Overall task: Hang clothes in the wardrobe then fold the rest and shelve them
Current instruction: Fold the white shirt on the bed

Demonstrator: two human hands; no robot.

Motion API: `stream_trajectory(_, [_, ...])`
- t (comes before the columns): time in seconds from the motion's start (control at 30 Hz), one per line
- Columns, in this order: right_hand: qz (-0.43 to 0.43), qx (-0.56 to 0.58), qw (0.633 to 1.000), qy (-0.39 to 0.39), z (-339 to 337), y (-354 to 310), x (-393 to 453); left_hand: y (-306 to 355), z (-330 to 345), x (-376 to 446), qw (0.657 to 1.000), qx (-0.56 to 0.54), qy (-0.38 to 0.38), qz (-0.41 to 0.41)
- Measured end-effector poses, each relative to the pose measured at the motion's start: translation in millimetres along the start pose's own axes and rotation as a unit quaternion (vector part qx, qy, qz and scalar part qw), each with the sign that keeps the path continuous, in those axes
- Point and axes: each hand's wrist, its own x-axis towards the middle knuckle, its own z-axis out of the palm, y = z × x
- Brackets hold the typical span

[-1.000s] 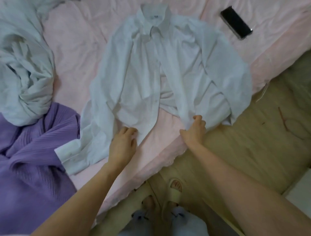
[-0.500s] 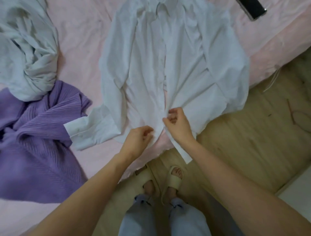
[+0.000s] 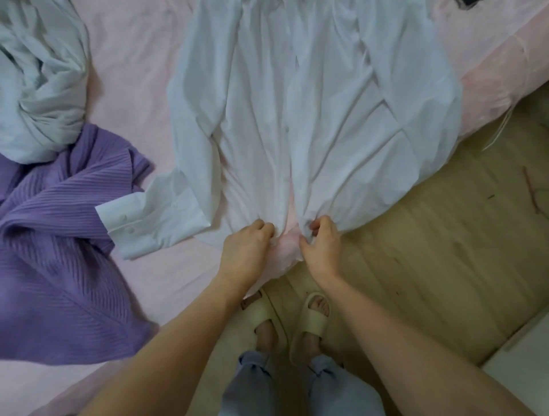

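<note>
- White shirt (image 3: 312, 118) spread front-up on the pink sheet (image 3: 133, 59) at the bed's corner, front panels nearly meeting, a narrow strip of pink showing between them near the hem.
- Left hand (image 3: 245, 252) with fingers curled round the bottom edge of the shirt's left panel, gripping the cloth at the hem.
- Right hand (image 3: 322, 246) likewise curled, pinching the bottom edge of the other panel, just beside the left hand with a small gap between.
- Creases fanning up and outward through both panels from the two grips.
- Right side of the shirt draped past the bed edge, over the wooden floor (image 3: 430, 252).
- One sleeve lying along the shirt's left side, its buttoned cuff (image 3: 118, 219) resting on the edge of the purple knit (image 3: 59, 252).
- Purple knit rumpled on the sheet at the left, touching a pale green garment (image 3: 38, 77) bunched up above it.
- Collar cut off by the top of the view.
- Corner of a dark object (image 3: 472, 2) at the top right edge; too little visible to tell what.
- Feet in cream slippers (image 3: 312, 323) on the floor below the hands, pale blue trouser legs (image 3: 297, 386) above them.
</note>
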Motion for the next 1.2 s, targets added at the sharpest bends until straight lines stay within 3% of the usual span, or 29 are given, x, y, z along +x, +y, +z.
stream_trajectory(0.2, [0.048, 0.133, 0.99, -0.017, -25, 0, -14, 4, -12, -18, 0.983, -0.143, 0.03, -0.107])
stream_trajectory(0.33, [0.1, 0.24, 0.964, -0.051, -53, -1, -11, 9, -32, -29, 0.919, -0.338, 0.027, -0.201])
stream_trajectory(0.47, [0.154, 0.292, 0.943, -0.035, -84, -1, -8, 17, -51, -26, 0.888, -0.397, 0.017, -0.232])
stream_trajectory(0.57, [0.122, 0.279, 0.952, -0.019, -109, -10, -10, 29, -65, -14, 0.906, -0.358, -0.001, -0.224])
stream_trajectory(0.67, [0.041, 0.236, 0.971, -0.025, -126, -13, -15, 39, -77, -3, 0.966, -0.186, 0.003, -0.178])
stream_trajectory(0.73, [0.007, 0.186, 0.981, -0.052, -135, -14, -15, 48, -87, 1, 0.984, -0.098, 0.016, -0.149])
stream_trajectory(0.8, [-0.006, 0.161, 0.984, -0.073, -141, -17, -14, 55, -93, 3, 0.988, -0.082, 0.003, -0.131])
stream_trajectory(0.87, [0.014, 0.17, 0.981, -0.092, -145, -23, -12, 61, -95, 3, 0.983, -0.136, -0.017, -0.126])
stream_trajectory(0.93, [0.071, 0.221, 0.964, -0.125, -151, -27, -12, 67, -98, 0, 0.965, -0.222, -0.023, -0.136])
stream_trajectory(1.03, [0.148, 0.394, 0.882, -0.213, -156, -31, -15, 74, -103, -3, 0.94, -0.308, -0.01, -0.144])
stream_trajectory(1.2, [0.141, 0.457, 0.839, -0.262, -161, -43, -18, 80, -110, -1, 0.891, -0.425, 0.015, -0.162])
